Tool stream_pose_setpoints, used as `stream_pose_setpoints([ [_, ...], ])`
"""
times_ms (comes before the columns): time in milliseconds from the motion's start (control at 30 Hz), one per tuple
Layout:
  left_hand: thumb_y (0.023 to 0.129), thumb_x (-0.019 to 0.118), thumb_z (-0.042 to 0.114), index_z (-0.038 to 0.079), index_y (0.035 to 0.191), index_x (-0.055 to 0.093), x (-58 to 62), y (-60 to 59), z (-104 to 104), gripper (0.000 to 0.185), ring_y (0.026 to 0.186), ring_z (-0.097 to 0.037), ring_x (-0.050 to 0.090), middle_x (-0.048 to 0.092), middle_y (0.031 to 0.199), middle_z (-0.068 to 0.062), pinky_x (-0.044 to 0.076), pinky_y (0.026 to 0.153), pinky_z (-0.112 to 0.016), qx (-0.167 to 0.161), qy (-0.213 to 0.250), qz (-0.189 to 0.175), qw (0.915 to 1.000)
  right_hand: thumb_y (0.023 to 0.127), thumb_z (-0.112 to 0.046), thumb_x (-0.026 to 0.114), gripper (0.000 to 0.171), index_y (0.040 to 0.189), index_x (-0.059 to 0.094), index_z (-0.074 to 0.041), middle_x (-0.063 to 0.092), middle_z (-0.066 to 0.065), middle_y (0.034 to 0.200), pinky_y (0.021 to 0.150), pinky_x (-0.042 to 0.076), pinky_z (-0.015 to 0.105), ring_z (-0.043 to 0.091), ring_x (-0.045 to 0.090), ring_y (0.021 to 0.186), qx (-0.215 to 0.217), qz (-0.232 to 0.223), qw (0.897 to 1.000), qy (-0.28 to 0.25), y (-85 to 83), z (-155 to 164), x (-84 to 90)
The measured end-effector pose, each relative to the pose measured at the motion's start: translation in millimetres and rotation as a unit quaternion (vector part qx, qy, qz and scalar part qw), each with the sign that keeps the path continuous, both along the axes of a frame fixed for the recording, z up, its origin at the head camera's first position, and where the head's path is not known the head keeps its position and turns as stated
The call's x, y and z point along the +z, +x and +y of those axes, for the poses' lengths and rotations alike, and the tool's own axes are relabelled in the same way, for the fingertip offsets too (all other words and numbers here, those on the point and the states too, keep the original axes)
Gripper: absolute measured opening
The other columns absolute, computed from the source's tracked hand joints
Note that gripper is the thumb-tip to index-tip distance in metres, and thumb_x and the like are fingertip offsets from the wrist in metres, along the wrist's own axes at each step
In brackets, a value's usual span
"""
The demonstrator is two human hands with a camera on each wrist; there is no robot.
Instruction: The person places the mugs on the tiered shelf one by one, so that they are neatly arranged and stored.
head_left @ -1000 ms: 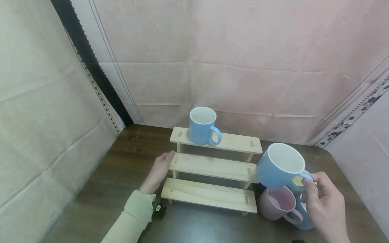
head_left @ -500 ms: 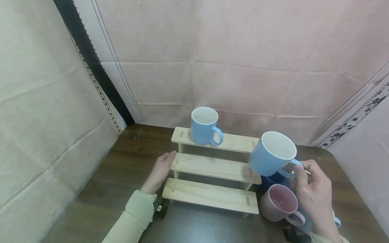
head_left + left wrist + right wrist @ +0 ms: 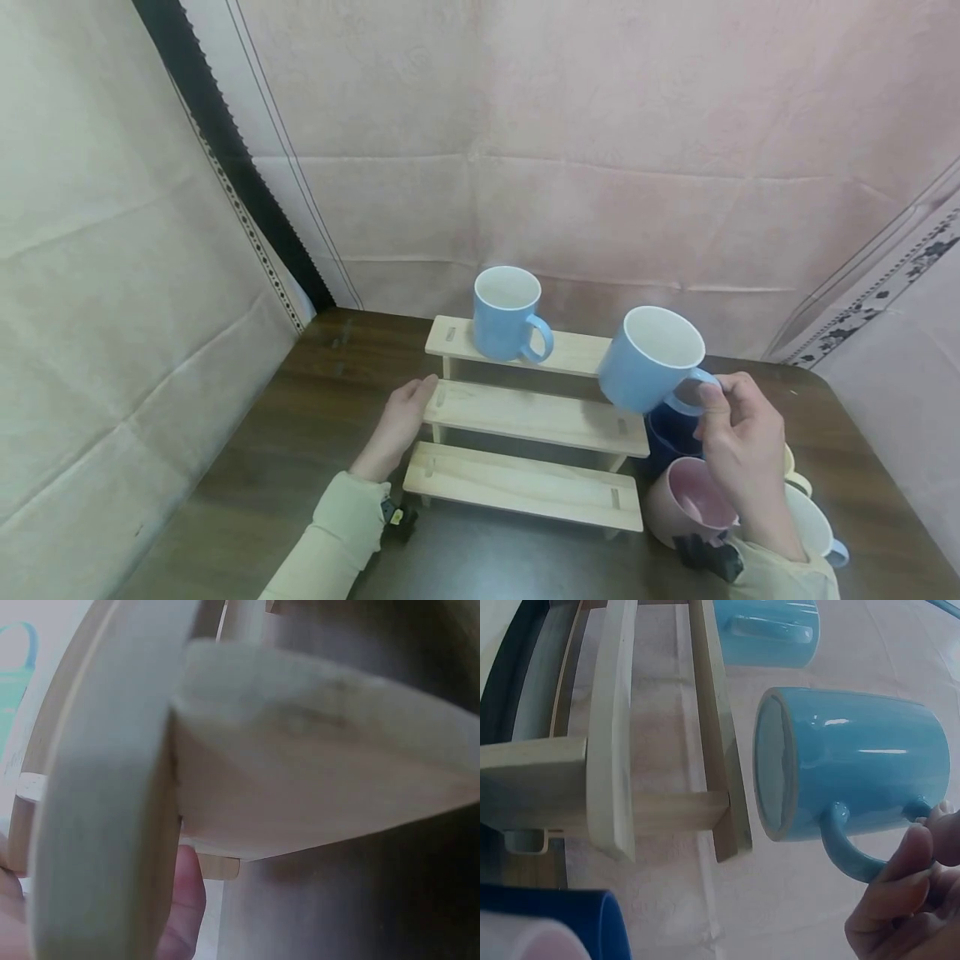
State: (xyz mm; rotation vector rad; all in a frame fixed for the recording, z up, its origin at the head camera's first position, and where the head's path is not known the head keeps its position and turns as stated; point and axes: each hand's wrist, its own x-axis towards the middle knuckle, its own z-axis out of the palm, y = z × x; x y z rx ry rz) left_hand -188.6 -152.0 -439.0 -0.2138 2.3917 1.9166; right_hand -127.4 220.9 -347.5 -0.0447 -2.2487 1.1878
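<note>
My right hand (image 3: 744,450) pinches the handle of a light blue mug (image 3: 651,360), white inside. The mug hangs slightly tilted above the right end of the three-tier wooden shelf (image 3: 525,414); the right wrist view shows its base apart from the top board. A second light blue mug (image 3: 504,317) stands upright on the top tier, left of middle, handle to the right. My left hand (image 3: 397,423) grips the left end of the middle board. In the left wrist view a fingertip (image 3: 187,892) shows at the board's edge, and the rest of the hand is mostly hidden.
Right of the shelf, on the dark wooden table (image 3: 247,467), stand a pink mug (image 3: 678,504), a dark blue mug (image 3: 667,437) and another light blue mug (image 3: 813,525), partly behind my right arm. A yellowish rim (image 3: 797,475) peeks out there. Pale cloth (image 3: 600,167) hangs behind.
My right hand has carried the light blue mug left and upward, from over the mugs on the right to above the shelf's right end. The left hand stays on the middle board.
</note>
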Motion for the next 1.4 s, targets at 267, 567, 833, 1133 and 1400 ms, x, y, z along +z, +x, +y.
stream_pose_setpoints([
  [267,0.103,0.041,0.045,0.005,0.104,0.061,0.7,0.4,0,0.045,0.083,-0.023,0.056,0.06,0.089,-0.01,0.046,0.074,-0.033,0.0,0.006,0.003,1.0,0.098,-0.012,0.058,0.013,0.094,0.06,0.0,0.051,0.001,0.062,0.05,0.039,0.019,0.008,0.051,0.053,0.008,0.007,1.0,-0.007,-11.0,-11,0.4],
  [567,0.102,0.041,0.048,0.005,0.106,0.061,-0.2,0.5,0,0.047,0.085,-0.023,0.056,0.06,0.092,-0.01,0.046,0.078,-0.036,-0.002,0.004,0.002,1.0,0.098,-0.01,0.059,0.014,0.093,0.06,0.003,0.052,-0.004,0.077,0.054,0.042,0.015,0.005,0.051,0.052,0.022,0.037,0.999,-0.022,-23.2,-19,-1.8],
  [833,0.102,0.041,0.048,0.005,0.107,0.061,-0.8,-0.2,0,0.047,0.086,-0.023,0.056,0.061,0.092,-0.01,0.047,0.081,-0.041,0.002,0.006,0.0,1.0,0.098,-0.011,0.059,0.014,0.095,0.062,0.003,0.055,0.004,0.082,0.055,0.042,0.015,0.005,0.051,0.054,0.018,0.019,0.999,-0.025,-33.2,-23,-5.9],
  [1133,0.102,0.04,0.049,0.004,0.114,0.06,0.0,-0.6,1,0.05,0.094,-0.024,0.058,0.062,0.099,-0.011,0.046,0.089,-0.043,-0.003,0.001,-0.001,1.0,0.098,-0.014,0.058,0.018,0.096,0.063,0.003,0.056,0.003,0.084,0.056,0.043,0.015,0.004,0.053,0.054,0.027,0.018,0.999,-0.025,-39.7,-27,-6.4],
  [1400,0.104,0.038,0.044,0.003,0.122,0.058,-2.6,-1.1,0,0.049,0.106,-0.029,0.058,0.062,0.105,-0.013,0.041,0.1,-0.054,-0.012,0.006,0.002,0.9999,0.101,-0.021,0.055,0.024,0.099,0.062,0.002,0.052,0.002,0.084,0.061,0.042,0.019,0.009,0.053,0.059,0.037,0.002,0.999,-0.017,-45.0,-30,-3.7],
])
